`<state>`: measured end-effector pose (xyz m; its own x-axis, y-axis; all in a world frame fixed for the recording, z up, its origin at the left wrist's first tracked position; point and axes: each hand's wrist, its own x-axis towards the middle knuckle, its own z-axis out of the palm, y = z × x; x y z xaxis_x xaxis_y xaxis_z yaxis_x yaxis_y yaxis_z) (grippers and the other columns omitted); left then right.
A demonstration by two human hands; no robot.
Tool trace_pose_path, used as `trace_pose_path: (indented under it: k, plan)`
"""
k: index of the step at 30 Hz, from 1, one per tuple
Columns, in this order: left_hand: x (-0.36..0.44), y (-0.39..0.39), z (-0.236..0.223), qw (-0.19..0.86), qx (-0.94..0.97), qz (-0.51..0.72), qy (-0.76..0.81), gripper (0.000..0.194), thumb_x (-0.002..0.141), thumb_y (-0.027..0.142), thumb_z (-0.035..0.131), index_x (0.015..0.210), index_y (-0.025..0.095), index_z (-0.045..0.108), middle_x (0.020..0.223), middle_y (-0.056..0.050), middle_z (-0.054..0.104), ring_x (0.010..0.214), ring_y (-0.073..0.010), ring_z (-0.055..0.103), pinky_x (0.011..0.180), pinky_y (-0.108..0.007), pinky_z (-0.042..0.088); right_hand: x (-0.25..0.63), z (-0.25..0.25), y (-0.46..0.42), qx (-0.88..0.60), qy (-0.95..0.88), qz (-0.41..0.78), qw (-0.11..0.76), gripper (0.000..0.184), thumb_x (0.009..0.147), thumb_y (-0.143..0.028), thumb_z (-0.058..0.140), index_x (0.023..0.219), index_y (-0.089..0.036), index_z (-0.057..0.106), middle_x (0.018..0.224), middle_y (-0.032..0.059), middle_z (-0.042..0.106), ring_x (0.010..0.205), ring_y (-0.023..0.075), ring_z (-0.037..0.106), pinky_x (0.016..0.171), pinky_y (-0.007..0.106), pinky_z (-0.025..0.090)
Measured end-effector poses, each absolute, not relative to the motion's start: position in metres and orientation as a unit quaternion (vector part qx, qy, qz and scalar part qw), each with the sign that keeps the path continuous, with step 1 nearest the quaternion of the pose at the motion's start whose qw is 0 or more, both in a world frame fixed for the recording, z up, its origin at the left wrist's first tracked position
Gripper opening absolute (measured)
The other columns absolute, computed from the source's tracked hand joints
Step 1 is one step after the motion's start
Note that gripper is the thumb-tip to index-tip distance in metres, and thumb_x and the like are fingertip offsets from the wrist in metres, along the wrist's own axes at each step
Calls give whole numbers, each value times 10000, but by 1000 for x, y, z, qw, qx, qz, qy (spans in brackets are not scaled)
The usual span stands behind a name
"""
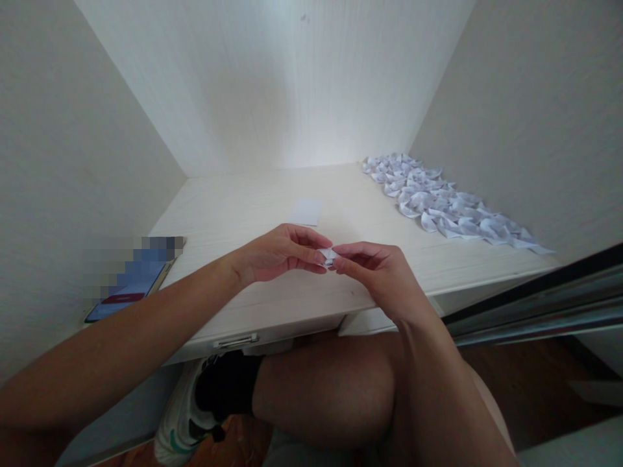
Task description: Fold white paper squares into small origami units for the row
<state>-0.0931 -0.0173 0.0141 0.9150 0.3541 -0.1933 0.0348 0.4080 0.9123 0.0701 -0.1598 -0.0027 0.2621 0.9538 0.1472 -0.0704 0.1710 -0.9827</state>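
Between my two hands is a small folded piece of white paper (329, 255), held just above the front part of the desk. My left hand (285, 251) pinches its left end between thumb and fingers. From the other side, my right hand (372, 263) grips the right end the same way. The fingertips cover much of the paper, so its full shape is hidden. Just behind my left hand, a flat white sheet of paper (305, 212) lies on the desk.
Many folded white paper pieces (438, 201) lie in rows along the right side of the white desk (233, 204). A phone (131, 279), partly blurred, rests at the left wall. A drawer handle (236, 341) sits on the desk front, above my raised leg (321, 389).
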Motion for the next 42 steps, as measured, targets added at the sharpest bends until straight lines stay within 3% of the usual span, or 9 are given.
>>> trace_pose_path:
  k: [4,20,26,34,38,42]
  plan:
    - [-94,-17,15,817,537,86,193,268,633,87,926,869,133,809,828,-54,799,757,-155,759,718,-264,638,73,-2,-162,-501,-466,436,584,247,735,-391,908,940,-260,863,878,32,826,852,201,739,859,369,581]
    - [-94,-16,13,799,570,93,167,309,610,57,935,880,136,805,811,-61,813,745,-142,766,730,-225,614,68,0,-163,-533,-424,411,606,238,676,-341,925,865,-222,843,801,35,812,713,166,710,695,312,551]
    - [-94,-15,14,782,586,110,182,292,607,64,925,864,130,803,794,-62,805,716,-148,754,718,-259,628,63,-6,-160,-547,-459,337,614,178,759,-301,846,907,-207,816,845,43,822,754,187,742,712,324,581]
    - [-96,-12,14,788,572,102,206,249,622,143,946,824,144,802,789,-50,793,703,-157,747,689,-288,654,57,-1,-166,-568,-563,213,562,111,859,-244,768,963,-225,803,924,42,821,801,187,751,782,333,593]
    - [-95,-16,17,783,571,123,214,234,641,171,946,829,147,809,800,-45,793,744,-152,747,716,-284,661,58,-7,-162,-550,-492,286,611,223,828,-322,814,1017,-211,774,910,56,814,825,198,754,778,340,599]
    - [-95,-19,18,783,571,119,214,225,661,219,947,819,145,805,800,-60,794,733,-164,747,685,-294,661,59,-8,-160,-527,-438,389,616,344,742,-440,889,944,-192,761,870,65,816,767,191,745,737,336,602]
